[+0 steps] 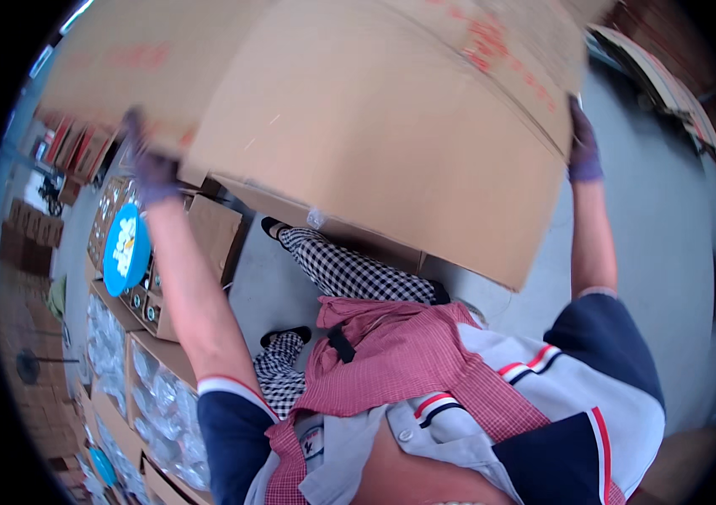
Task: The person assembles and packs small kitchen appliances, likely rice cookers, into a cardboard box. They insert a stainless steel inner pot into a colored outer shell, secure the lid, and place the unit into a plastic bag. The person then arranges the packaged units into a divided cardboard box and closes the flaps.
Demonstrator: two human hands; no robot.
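Observation:
A large brown cardboard box (391, 143) with red print fills the upper middle, raised in front of me and slightly smeared by motion. My left hand (154, 164), in a dark purple glove, grips it by the lower edge of its left panel. On the opposite side, my right hand (585, 145), gloved the same way, is pressed against the box's right edge, its fingers partly hidden behind the cardboard. Both arms are stretched out. A lower flap (265, 202) with a bit of clear tape hangs at the box's underside, above my legs.
Left of me stand open cartons (164, 337) holding clear plastic-wrapped items. A blue basin (114, 282) with white and yellow pieces rests on a carton of jars. Stacked boxes (29, 223) and a fan (28, 367) are farther left; flattened cardboard (661, 80) lies at the far right.

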